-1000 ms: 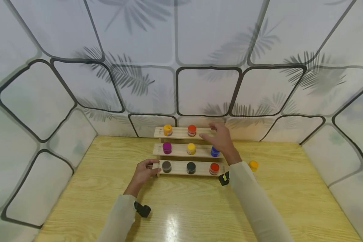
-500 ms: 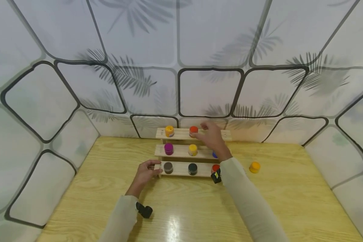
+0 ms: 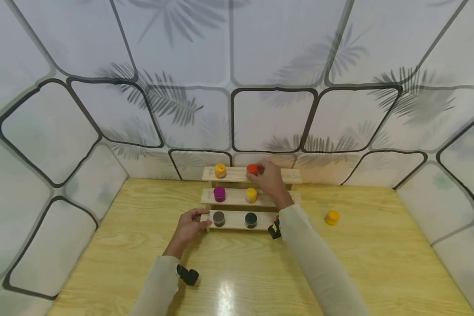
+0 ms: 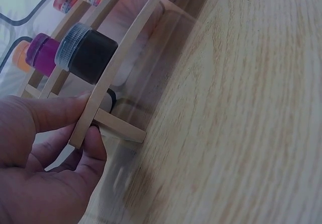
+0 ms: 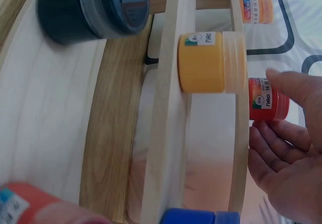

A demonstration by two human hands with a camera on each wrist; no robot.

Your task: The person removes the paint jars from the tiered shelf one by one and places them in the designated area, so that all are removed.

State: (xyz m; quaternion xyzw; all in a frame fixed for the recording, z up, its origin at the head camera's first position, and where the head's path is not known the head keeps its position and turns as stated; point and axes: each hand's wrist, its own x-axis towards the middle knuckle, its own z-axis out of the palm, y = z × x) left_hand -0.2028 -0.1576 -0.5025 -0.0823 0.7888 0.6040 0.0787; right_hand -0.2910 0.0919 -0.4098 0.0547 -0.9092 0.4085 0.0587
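A three-step wooden rack (image 3: 235, 222) holds several small paint jars. At its lower left end my left hand (image 3: 187, 228) grips the front shelf, thumb above and fingers below, as the left wrist view shows. My right hand (image 3: 270, 181) is at the red paint jar (image 5: 268, 99) in the middle of the top shelf, its thumb and fingers on opposite sides of the lid end. The jar stands on the shelf. Below it on the middle step is a yellow jar (image 3: 251, 195), with a purple jar (image 3: 219, 194) to the left.
An orange-yellow jar (image 3: 332, 217) stands on the wooden table (image 3: 379, 245) right of the rack. Another orange jar (image 3: 220, 171) is at the top left. My right arm mostly hides the blue jar (image 5: 188, 217) and the front red jar (image 5: 35, 209). A patterned wall (image 3: 274, 118) rises behind.
My right hand has moved left along the top shelf from its right part to the middle red jar and closed its fingers about it. The left hand stays on the rack.
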